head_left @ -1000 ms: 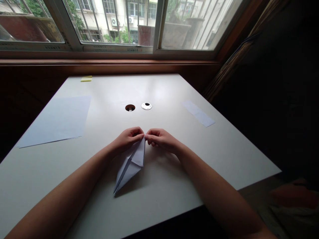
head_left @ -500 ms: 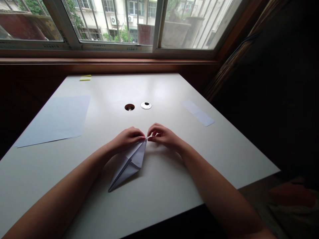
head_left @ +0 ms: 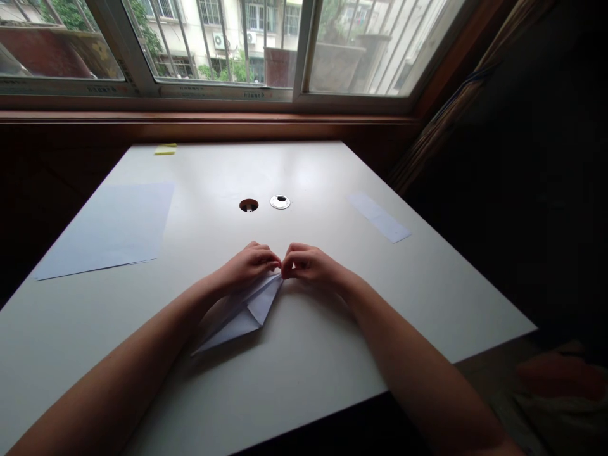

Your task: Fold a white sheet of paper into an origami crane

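Observation:
A folded white paper (head_left: 247, 320), long and pointed with several creased flaps, slants across the table just in front of my hands. Its far tip lies between my fingers; the near point reaches down to the left, over its own shadow. My left hand (head_left: 254, 265) is closed on the paper's upper left edge near that tip, with thumb and fingers together. My right hand (head_left: 304, 263) pinches the tip from the right, its fingertips almost meeting the left ones. The fingers hide the very end of the paper.
Flat white sheets (head_left: 109, 228) lie on the left of the white table (head_left: 332, 354). A narrow paper strip (head_left: 380, 218) lies at the right, and a yellow sticky pad (head_left: 166, 149) at the back left. A round cable hole (head_left: 249, 205) has its cover (head_left: 280, 202) beside it.
The folded paper has turned, its near point swinging left and slightly up. My right hand has come down a little and closed on the tip. My left hand has shifted slightly right.

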### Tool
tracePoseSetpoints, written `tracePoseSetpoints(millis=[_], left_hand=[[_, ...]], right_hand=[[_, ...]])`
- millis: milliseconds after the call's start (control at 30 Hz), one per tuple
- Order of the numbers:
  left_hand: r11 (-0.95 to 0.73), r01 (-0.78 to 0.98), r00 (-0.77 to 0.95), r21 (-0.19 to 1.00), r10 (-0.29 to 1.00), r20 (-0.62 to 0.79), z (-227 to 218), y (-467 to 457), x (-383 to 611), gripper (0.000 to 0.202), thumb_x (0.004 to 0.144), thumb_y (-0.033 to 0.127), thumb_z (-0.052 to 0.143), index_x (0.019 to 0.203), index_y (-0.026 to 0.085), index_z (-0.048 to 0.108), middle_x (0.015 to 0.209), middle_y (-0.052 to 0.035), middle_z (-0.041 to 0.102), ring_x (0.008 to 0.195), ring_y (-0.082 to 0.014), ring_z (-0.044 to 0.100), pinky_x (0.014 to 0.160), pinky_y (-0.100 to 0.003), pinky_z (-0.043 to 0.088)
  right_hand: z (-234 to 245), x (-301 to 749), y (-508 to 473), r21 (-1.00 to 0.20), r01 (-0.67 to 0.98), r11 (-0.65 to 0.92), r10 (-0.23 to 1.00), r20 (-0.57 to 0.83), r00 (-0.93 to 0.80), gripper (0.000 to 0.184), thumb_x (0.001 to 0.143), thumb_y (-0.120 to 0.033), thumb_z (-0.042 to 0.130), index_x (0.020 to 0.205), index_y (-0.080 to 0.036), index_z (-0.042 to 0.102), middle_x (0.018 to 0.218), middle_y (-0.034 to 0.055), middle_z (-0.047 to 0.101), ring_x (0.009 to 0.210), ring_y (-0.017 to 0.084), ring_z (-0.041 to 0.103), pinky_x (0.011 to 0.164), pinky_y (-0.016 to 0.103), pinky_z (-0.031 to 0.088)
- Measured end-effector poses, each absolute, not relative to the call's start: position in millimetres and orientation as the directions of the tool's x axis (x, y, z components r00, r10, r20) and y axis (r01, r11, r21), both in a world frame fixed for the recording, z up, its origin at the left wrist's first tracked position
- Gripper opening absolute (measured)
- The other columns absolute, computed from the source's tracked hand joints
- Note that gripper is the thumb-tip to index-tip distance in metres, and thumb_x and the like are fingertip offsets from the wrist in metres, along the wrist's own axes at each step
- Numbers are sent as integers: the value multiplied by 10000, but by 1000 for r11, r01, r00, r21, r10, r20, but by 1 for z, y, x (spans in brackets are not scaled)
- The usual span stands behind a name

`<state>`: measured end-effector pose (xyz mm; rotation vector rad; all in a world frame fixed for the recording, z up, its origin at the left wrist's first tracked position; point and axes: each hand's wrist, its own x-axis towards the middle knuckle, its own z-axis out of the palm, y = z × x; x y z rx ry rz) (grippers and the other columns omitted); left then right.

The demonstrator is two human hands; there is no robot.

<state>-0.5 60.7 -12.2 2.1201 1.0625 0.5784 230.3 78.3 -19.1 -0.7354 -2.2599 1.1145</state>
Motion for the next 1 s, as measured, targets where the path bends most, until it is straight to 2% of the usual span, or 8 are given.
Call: tracePoseSetpoints(millis=[133,233,367,500,600,667,800,1000], left_hand=[[-364,491,430,792,891,143,-13,64,-7,319,966,418,489,1040,225,731,1017,-63,623,946,-200,588,824,-316,469],[-345,447,311,825,925,219,-10,67,-18,338,959,451,500,1046,210,721,1069,-79,611,1003,-206,598,787,-284,484],[-390,502,207,772,921,331,1,70,-35,324,967,429,496,1011,198,719,1066,-80,632,989,-203,608,797,-289,493],[-566,621,321,542,815,483,7,69,-34,254,963,373,527,1013,212,717,1072,-74,670,1046,-226,593,958,-376,473],[-669,652,527,358,739,421,-1,62,-19,266,941,370,579,1139,228,685,1159,-87,668,1114,-259,569,964,-417,473],[-710,649,612,272,700,367,-9,57,-8,282,937,387,586,1150,226,678,1210,-102,652,1129,-280,564,972,-451,468],[-721,632,646,285,693,321,-23,51,4,268,971,356,536,1180,250,665,1181,-82,664,1100,-253,580,922,-407,504],[-756,551,661,353,654,369,-35,58,-2,309,985,323,523,1266,282,645,1234,-75,650,1172,-244,558,995,-411,497]], right_hand=[[-16,235,80,-783,291,550,659,194,-726,52,857,-219,678,829,-219,722,922,28,612,791,138,597,730,269,471],[-15,243,84,-749,353,560,683,176,-709,82,850,-174,654,830,-218,720,922,27,609,777,132,584,707,261,455],[-16,251,90,-716,439,543,737,156,-658,104,837,-147,634,841,-213,715,923,29,601,778,132,564,704,257,445],[-15,253,91,-685,494,535,768,152,-622,93,831,-155,645,860,-211,714,914,23,600,766,126,551,713,254,440],[-15,251,89,-683,506,527,773,136,-620,72,835,-191,665,869,-212,724,906,20,609,773,129,566,717,257,440],[-14,251,88,-692,506,516,768,112,-631,66,835,-222,679,871,-212,733,888,19,615,774,135,574,718,261,440],[-14,251,88,-713,504,487,759,61,-648,79,837,-251,681,869,-211,742,873,21,630,786,145,586,716,267,442],[-13,250,87,-710,532,460,793,59,-607,104,844,-280,671,879,-214,743,897,32,647,791,155,598,721,277,448]])
